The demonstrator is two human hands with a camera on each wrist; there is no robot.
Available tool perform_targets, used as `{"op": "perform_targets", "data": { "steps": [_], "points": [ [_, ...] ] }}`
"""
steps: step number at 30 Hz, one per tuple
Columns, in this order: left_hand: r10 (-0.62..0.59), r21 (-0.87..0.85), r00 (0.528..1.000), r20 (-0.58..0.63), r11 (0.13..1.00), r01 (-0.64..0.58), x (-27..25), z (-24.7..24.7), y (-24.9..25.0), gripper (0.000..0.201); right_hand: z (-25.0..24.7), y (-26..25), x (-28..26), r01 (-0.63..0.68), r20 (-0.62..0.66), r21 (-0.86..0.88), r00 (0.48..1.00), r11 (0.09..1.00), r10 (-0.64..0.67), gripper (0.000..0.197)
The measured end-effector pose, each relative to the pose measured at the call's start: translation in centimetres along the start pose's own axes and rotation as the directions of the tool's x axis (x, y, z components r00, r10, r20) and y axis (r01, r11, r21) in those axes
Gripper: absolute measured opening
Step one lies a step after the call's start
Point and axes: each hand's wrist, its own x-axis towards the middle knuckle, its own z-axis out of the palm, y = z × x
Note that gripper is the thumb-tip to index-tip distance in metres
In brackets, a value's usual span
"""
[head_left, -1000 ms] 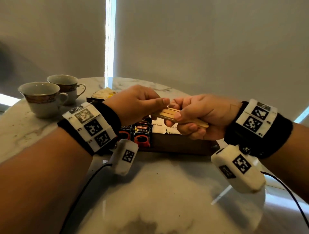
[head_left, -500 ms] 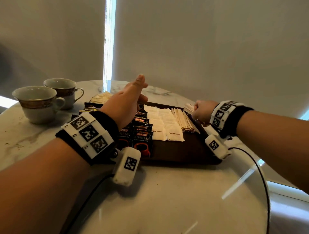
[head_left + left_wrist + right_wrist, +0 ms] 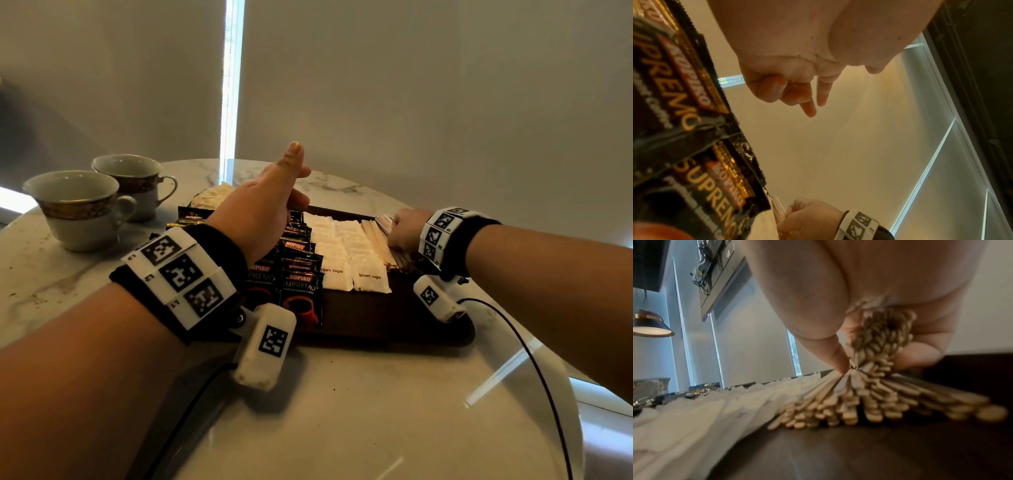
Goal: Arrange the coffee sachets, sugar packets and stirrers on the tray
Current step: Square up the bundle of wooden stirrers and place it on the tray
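A dark wooden tray (image 3: 394, 322) holds rows of black coffee sachets (image 3: 301, 291) on its left, white brown-sugar packets (image 3: 370, 270) in the middle and wooden stirrers (image 3: 375, 236) on its right. My right hand (image 3: 406, 229) grips a bundle of stirrers (image 3: 879, 340), their lower ends resting on the fanned stirrers lying on the tray (image 3: 859, 399). My left hand (image 3: 274, 198) hovers above the sachets (image 3: 684, 113) and holds nothing. Some of its fingers (image 3: 809, 110) are straight and others loosely curled.
Two gold-banded cups (image 3: 78, 205) (image 3: 137, 181) stand at the back left of the round marble table (image 3: 342, 411). A pale bag (image 3: 212, 197) lies behind the tray. The table's rim curves away at the right, and black wrist cables trail over it.
Both hands held the stirrer bundle together in front of the tray. The left hand let go and rose over the sachets. The right hand carried the bundle down to the tray's right side.
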Motion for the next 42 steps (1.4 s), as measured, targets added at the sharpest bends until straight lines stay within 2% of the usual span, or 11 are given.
{"op": "perform_targets", "data": {
  "steps": [7,11,15,23,26,28,30,33,35,40,42],
  "points": [
    [0.000,0.010,1.000,0.014,1.000,0.000,0.0,0.0,0.0,0.079,-0.6,0.3,0.0,0.011,0.018,0.034,1.000,0.999,-0.012,0.025],
    [0.006,0.013,1.000,0.021,1.000,-0.006,-0.1,0.1,0.0,0.085,-1.1,0.9,-0.1,0.007,-0.034,0.047,0.999,0.999,-0.006,0.031],
    [-0.009,0.001,1.000,0.011,1.000,0.009,-0.2,0.1,0.1,0.085,-1.0,2.1,0.1,-0.017,-0.016,0.176,1.000,0.984,0.020,0.034],
    [0.006,0.042,1.000,0.021,0.999,-0.007,-0.4,0.1,0.2,0.089,-1.0,2.7,0.0,-0.044,0.011,0.307,0.999,0.951,0.043,0.019],
    [0.009,0.045,1.000,0.020,0.999,-0.010,-0.2,0.0,0.1,0.089,-1.1,2.4,0.0,-0.054,0.026,0.296,0.998,0.954,0.049,0.020],
    [0.006,0.059,1.000,0.021,0.998,-0.007,-0.1,0.0,0.0,0.090,-1.2,1.9,-0.1,-0.050,0.018,0.151,0.999,0.987,0.048,0.027],
    [-0.009,0.057,1.000,0.016,0.998,0.008,-0.1,0.0,-0.1,0.087,-1.3,1.7,-0.4,-0.053,0.023,0.035,0.998,0.998,0.052,0.028],
    [-0.043,0.036,0.999,-0.013,0.998,0.043,0.0,0.0,-0.1,0.069,-1.4,1.5,-0.8,-0.040,0.042,0.011,0.998,0.999,0.039,0.021],
    [-0.060,0.017,0.998,-0.023,0.998,0.060,0.0,0.0,0.0,0.062,-1.4,1.8,-0.6,-0.015,0.039,0.016,0.999,1.000,0.014,0.025],
    [0.009,0.065,1.000,0.020,0.998,-0.010,-0.5,0.1,0.3,0.055,-1.6,3.1,-0.4,-0.095,0.050,0.185,0.995,0.978,0.087,0.027],
    [-0.081,-0.072,0.993,0.081,0.994,0.087,-0.6,0.1,0.5,0.037,-1.6,4.2,-0.6,-0.153,0.086,0.332,0.988,0.931,0.131,0.022]
  ]
}}
